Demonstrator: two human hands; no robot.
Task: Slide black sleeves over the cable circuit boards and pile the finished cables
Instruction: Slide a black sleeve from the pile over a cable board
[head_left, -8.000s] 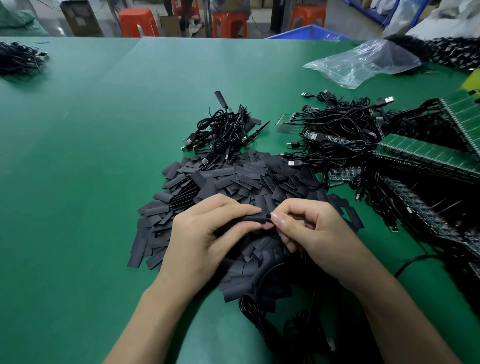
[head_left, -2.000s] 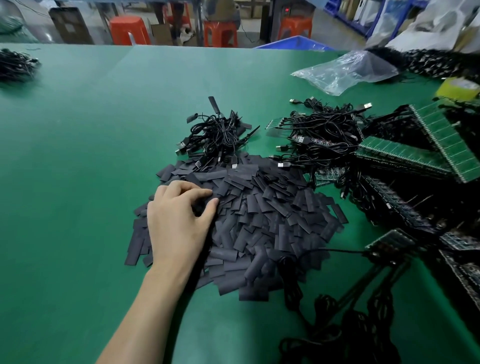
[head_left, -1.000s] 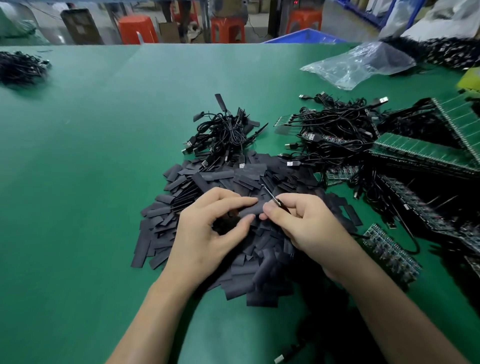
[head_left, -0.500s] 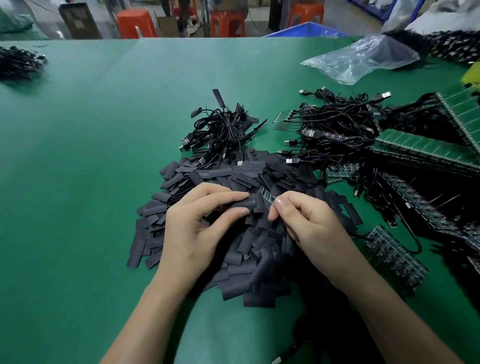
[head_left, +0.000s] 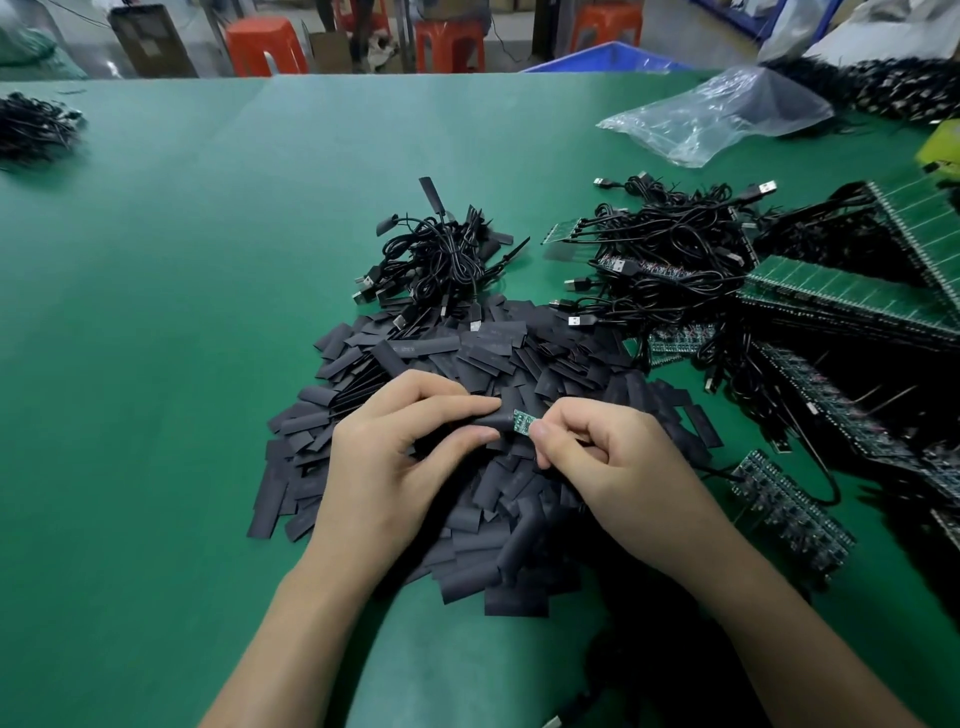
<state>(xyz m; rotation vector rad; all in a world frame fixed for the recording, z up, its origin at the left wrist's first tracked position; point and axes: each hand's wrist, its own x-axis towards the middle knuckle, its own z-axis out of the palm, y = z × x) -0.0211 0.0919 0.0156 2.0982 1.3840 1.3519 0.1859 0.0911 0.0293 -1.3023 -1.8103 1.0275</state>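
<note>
Head view: left hand (head_left: 395, 457) pinches a black sleeve (head_left: 493, 418) lying left-right, its open end facing the circuit board (head_left: 523, 421) pinched by the right hand (head_left: 613, 462).

Black sleeves (head_left: 483, 358) and cables (head_left: 441, 260) on a green table (head_left: 182, 286), green-striped panels (head_left: 852, 296), orange stools (head_left: 265, 47).

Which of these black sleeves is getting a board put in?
The sleeve pinched by the left hand: a green board, held by the right hand, sticks from its end. The others lie loose.
</note>
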